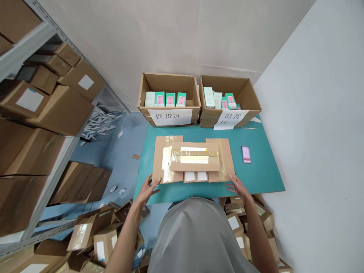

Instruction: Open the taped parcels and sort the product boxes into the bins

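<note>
A stack of taped cardboard boxes sits on the green tabletop [167, 195] in front of me. One long box [196, 167] with a label and tape lies across the top. Under it are a left box [158, 163], a right box [228, 161] and a middle box [210, 177] with small white labels, mostly covered. My left hand [146, 189] is at the near left corner of the left box, fingers spread, thumb against the cardboard. At the near right corner of the right box is my right hand [239, 187], fingers apart, fingertips by the edge.
Two open cartons, left [145, 91] and right [250, 94], stand at the back with small green and white boxes inside. A pixelated pink item [246, 154] lies right of the stack. Shelving [57, 159] stands left; loose cartons [105, 240] cover the floor.
</note>
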Demonstrator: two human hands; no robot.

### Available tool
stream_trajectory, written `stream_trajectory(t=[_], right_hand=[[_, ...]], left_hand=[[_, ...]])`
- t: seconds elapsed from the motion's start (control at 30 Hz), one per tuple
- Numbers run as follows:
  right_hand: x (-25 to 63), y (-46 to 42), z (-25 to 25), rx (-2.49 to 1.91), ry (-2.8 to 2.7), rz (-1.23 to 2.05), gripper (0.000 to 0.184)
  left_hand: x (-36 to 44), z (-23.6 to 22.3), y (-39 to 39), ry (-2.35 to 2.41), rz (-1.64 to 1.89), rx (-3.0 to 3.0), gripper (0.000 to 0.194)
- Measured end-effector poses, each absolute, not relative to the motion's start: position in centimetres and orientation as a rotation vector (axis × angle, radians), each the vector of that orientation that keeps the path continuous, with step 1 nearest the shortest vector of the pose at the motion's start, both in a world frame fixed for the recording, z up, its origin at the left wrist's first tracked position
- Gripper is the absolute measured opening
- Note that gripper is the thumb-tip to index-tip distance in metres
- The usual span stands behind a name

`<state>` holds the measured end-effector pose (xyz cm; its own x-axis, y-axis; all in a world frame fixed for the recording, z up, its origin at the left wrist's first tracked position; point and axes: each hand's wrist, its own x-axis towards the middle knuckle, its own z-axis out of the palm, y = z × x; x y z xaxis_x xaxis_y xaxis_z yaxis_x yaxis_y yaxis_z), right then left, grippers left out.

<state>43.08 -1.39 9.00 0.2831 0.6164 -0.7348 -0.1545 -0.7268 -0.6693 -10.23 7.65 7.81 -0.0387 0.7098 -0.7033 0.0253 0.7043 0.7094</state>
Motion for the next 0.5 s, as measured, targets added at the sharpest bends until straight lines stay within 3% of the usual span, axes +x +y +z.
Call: stream_trajectory(t=[0.13, 0.4, 0.5], right_hand=[[42.0, -1.0, 7.4, -1.874, -0.423, 1.425, 0.108], [42.0, 8.0, 6.6, -1.766, -0.507, 1.355, 0.067], [41.9, 12.6, 6.7, -1.792, -0.530, 1.324, 0.059]], left_hand=[[-9.6, 6.3, 6.5, 1.541, 0.691, 0.697, 0.097], [-9.4, 5.4, 14.6, 1.550, 0.748, 0.770, 0.087], [-8.6, 5.8, 19.0, 1.549, 0.770, 0.763, 0.081]])
